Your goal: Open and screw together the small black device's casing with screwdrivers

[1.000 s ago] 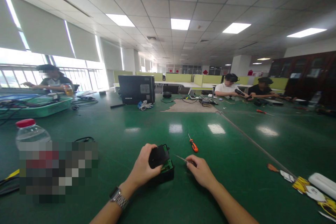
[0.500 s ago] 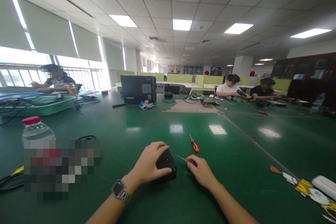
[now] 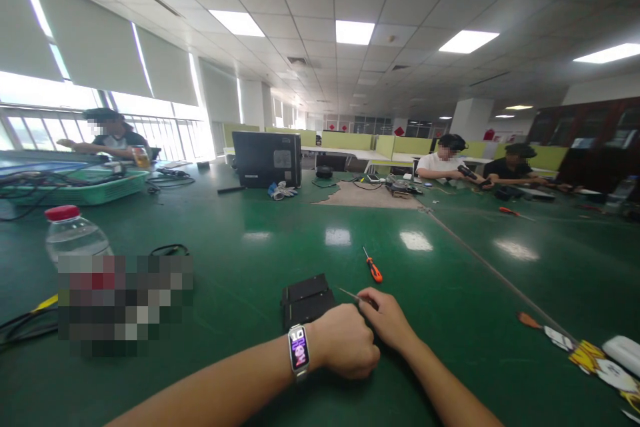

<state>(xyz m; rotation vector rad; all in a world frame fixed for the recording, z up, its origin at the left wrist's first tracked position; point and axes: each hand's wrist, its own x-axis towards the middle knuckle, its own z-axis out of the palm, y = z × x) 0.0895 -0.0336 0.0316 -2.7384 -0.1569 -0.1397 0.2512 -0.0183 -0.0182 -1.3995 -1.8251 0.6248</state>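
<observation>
My left hand (image 3: pixel 347 340) is curled into a fist over the table, in front of a black box-shaped device (image 3: pixel 306 300). Its fingertips face away from view, so anything inside them is hidden. A watch (image 3: pixel 299 349) with a lit screen is on that wrist. Just to the right, my right hand (image 3: pixel 385 317) is closed on a slim metal tool (image 3: pixel 350 294), whose thin pointed end reaches left towards the device's right edge. The tool's exact kind does not show. Beyond the right hand lies an orange-handled screwdriver (image 3: pixel 373 268) on the green table.
On the left stand a red-capped bottle (image 3: pixel 77 233) and a green basket (image 3: pixel 100 188) of cables. A black computer case (image 3: pixel 265 160) and gloves (image 3: pixel 283 191) are farther back. Another screwdriver (image 3: pixel 511 212) lies at the right. Several people sit around the table.
My left hand has let go of the black device and moved right and nearer to me, closing into a fist beside my right hand. The right hand keeps its slim tool.
</observation>
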